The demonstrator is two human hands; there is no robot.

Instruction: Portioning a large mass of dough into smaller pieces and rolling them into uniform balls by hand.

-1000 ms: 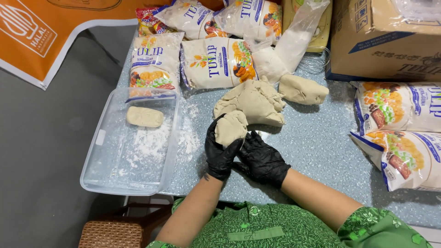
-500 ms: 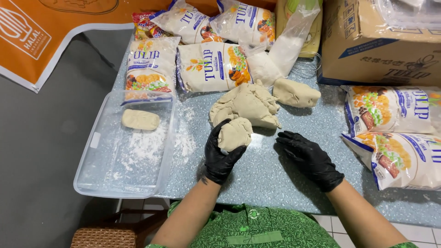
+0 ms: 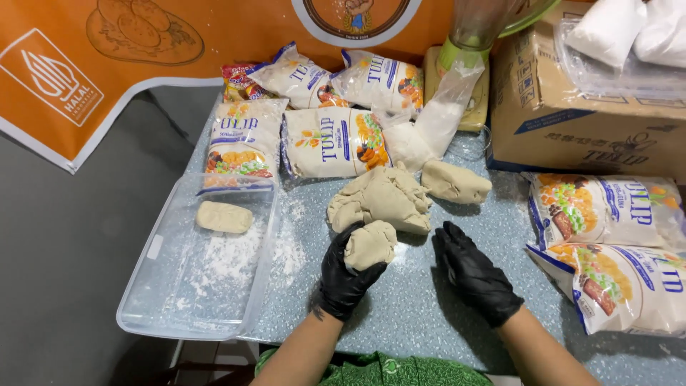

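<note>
My left hand (image 3: 344,277), in a black glove, cups a small beige lump of dough (image 3: 370,244) just above the speckled grey table (image 3: 421,307). My right hand (image 3: 473,274), also gloved in black, hovers flat and empty a little to the right of that lump. Directly behind the held piece lies a large mound of dough (image 3: 382,200), with a smaller separate piece of dough (image 3: 456,183) to its right.
A clear plastic tray (image 3: 150,307) dusted with flour sits at the left table edge, holding one shaped dough piece (image 3: 224,216). Several printed flour bags (image 3: 336,143) lie at the back and right. A cardboard box (image 3: 572,114) and a clear bag of white powder (image 3: 437,121) stand behind.
My right hand has let go of the dough lump and moved away to the right. The left hand keeps holding the lump.
</note>
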